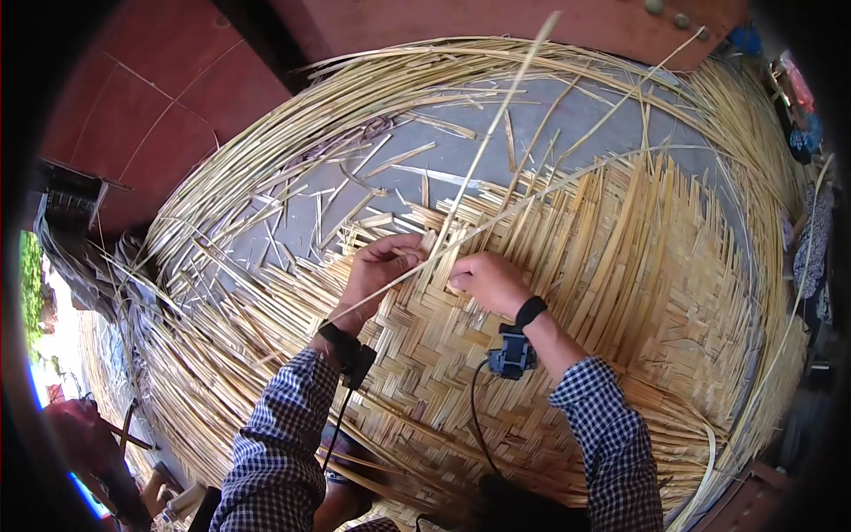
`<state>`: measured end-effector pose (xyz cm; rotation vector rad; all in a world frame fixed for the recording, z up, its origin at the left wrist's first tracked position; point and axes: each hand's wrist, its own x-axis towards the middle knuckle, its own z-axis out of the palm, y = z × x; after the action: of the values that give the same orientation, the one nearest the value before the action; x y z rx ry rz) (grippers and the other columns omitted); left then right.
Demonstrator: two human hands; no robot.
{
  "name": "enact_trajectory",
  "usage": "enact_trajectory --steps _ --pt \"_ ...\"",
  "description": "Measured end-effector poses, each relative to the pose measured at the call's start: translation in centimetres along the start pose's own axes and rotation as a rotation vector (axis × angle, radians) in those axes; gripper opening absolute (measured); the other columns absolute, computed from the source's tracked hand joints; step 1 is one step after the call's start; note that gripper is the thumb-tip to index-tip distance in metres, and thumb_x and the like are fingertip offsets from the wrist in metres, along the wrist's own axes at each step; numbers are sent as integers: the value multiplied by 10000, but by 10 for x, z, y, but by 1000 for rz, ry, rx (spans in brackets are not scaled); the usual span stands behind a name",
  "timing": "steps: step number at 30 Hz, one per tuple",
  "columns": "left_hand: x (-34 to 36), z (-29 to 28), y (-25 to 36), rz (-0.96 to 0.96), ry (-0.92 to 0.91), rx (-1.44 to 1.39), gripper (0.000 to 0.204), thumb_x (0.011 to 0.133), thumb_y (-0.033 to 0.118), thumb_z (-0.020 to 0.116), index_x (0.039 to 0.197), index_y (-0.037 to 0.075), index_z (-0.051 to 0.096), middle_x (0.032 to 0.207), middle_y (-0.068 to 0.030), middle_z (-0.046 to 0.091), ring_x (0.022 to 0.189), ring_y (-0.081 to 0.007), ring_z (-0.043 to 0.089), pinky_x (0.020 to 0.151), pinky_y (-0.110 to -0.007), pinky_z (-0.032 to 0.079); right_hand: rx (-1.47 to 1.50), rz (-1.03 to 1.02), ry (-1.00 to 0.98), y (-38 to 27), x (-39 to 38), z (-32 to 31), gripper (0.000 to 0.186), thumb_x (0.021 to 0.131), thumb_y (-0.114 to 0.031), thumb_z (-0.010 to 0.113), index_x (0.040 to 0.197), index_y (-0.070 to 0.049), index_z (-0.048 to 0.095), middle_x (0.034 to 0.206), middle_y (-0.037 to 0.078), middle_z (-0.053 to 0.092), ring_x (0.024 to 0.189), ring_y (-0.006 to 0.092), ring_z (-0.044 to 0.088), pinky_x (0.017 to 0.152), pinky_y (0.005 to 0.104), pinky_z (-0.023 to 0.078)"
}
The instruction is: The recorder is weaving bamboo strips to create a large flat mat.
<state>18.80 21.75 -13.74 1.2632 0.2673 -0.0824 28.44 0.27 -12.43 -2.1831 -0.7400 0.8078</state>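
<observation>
A woven mat of flat split-cane strips (pixel 425 328) in a zigzag pattern spreads out under both my hands. At its upper edge my left hand (pixel 383 269) is closed, thumb and fingers pinching a short cane strip. Just to its right, my right hand (pixel 493 282) rests low over the weave with curled fingers; whatever its fingertips grip is hidden. One long pale strip (pixel 496 115) rises from between the hands toward the top. A thinner strip (pixel 523 206) crosses slantwise over the mat and past my left fingers.
Loose strip ends fan out along the mat's left side. Broken cane pieces (pixel 355 182) litter the grey floor (pixel 452 133) beyond it. A thick curved bundle of long canes (pixel 319 106) rings the far side. Red tiles (pixel 168 97) lie at upper left; dark cloth (pixel 71 266) at left.
</observation>
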Motion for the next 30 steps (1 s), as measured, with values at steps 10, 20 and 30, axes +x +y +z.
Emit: enact_trajectory --steps 10,20,30 --pt "-26 15 -5 85 233 677 187 830 28 721 1012 48 759 878 -77 725 781 -131 665 729 -274 534 -616 -305 265 -14 -64 36 319 857 3 605 1172 -35 643 1105 95 586 1030 232 576 936 348 500" --pt "-94 142 -73 -35 147 1804 760 863 334 672 1521 120 356 1117 -115 562 1015 -299 513 807 -438 421 347 -143 250 38 -193 -23 156 947 -110 535 990 -18 654 961 148 697 892 278 657 807 377 508" --pt "-81 114 -40 391 -564 1773 807 954 509 575 1509 -6 297 1353 -263 529 1148 -495 538 948 -543 464 360 123 999 126 -466 106 259 1025 -224 496 1172 -42 606 1061 79 652 998 214 626 870 373 489"
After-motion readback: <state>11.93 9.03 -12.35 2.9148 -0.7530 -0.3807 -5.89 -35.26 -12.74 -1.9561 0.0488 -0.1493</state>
